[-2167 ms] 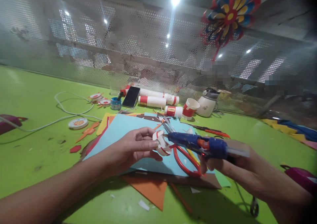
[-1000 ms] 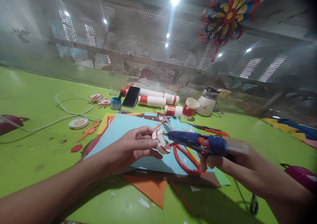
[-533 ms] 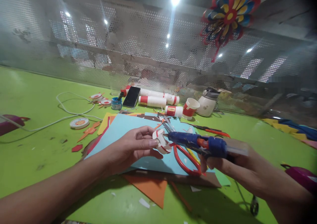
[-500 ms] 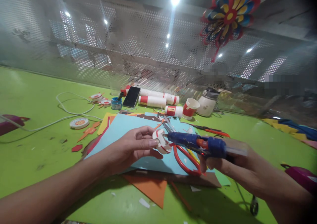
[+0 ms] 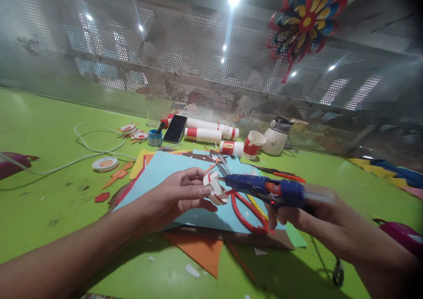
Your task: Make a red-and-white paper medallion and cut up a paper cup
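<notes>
My left hand (image 5: 175, 197) pinches a small white paper ring with red stripes (image 5: 215, 188) above a light blue sheet of paper (image 5: 172, 171). My right hand (image 5: 317, 222) grips a blue hot glue gun (image 5: 267, 188) held level. Its nozzle tip touches the right side of the paper ring. Red-handled scissors (image 5: 246, 213) lie on the blue sheet just below the gun.
On the green table stand white-and-red paper tubes (image 5: 203, 135), a phone (image 5: 175, 129), a red-banded paper cup (image 5: 254, 144) and a white jug (image 5: 277, 136) at the back. A white cable (image 5: 89, 149) loops at left. A perforated mesh screen closes the far edge, with a paper flower (image 5: 306, 21) above.
Almost nothing differs. The glue gun has shifted very slightly while its tip stays at the paper ring; my left hand keeps the same pinch.
</notes>
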Demonstrator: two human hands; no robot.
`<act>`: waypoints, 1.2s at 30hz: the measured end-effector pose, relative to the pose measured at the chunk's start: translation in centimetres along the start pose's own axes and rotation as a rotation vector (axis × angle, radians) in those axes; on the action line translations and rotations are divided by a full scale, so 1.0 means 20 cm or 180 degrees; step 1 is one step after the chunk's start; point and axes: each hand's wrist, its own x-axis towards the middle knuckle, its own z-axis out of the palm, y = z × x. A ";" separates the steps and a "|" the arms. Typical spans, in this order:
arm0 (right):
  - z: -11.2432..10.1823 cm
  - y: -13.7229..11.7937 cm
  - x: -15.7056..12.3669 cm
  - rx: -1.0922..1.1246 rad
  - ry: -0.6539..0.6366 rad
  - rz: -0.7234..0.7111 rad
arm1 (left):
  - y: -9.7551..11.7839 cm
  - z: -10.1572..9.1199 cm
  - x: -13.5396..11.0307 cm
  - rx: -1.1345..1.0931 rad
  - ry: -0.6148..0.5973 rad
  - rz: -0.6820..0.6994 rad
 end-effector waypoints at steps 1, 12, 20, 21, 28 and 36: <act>0.00 0.00 0.00 -0.0017 -0.0009 -0.0024 | 0.00 0.00 0.00 -0.0013 -0.0009 0.0016; -0.11 0.14 0.06 -0.0807 0.1045 0.0458 | 0.01 0.00 -0.01 -0.0084 0.0019 -0.0042; -0.27 0.65 0.15 -0.2113 0.1508 0.1676 | 0.02 0.00 -0.01 -0.0106 -0.0082 -0.0055; -0.26 0.69 0.15 -0.2150 0.1426 0.1730 | 0.02 0.00 -0.02 -0.0117 -0.0074 -0.0033; -0.16 0.85 0.17 -0.2140 0.0810 0.1815 | 0.06 0.02 -0.04 -0.0172 -0.0004 0.0106; -0.18 0.73 0.18 -0.1871 0.1169 0.1613 | 0.05 0.00 -0.04 -0.0211 -0.0173 0.0103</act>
